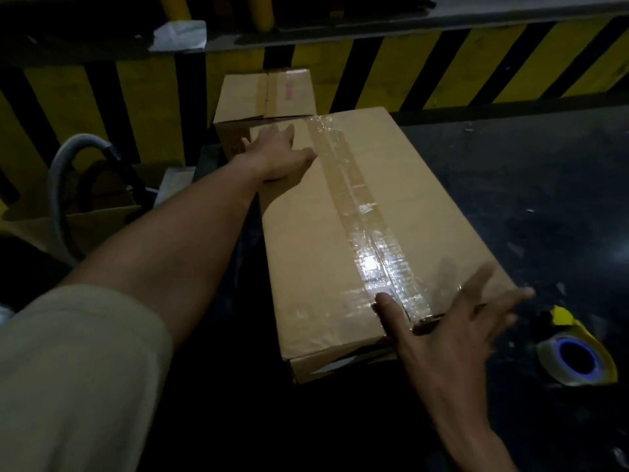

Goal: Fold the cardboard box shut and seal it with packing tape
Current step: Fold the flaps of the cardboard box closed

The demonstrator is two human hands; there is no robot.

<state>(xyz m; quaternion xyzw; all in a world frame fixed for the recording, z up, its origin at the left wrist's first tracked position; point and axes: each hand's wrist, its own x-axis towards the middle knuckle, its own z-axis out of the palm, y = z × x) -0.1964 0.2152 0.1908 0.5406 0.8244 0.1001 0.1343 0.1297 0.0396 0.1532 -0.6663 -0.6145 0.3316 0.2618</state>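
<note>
Red marks on the back box (265,93) are too blurry to read. The big cardboard box (357,233) lies on the dark surface (527,182), flaps down, with 1 shiny strip of clear tape (360,212) along its top seam. The left hand (279,155) rests flat on the far left corner, fingers straight. The right hand (452,332) is spread wide at the near end, thumb by the tape. 1 tape roll (575,356) in a yellow holder sits just right of it. There are 2 taped boxes and 2 hands.
</note>
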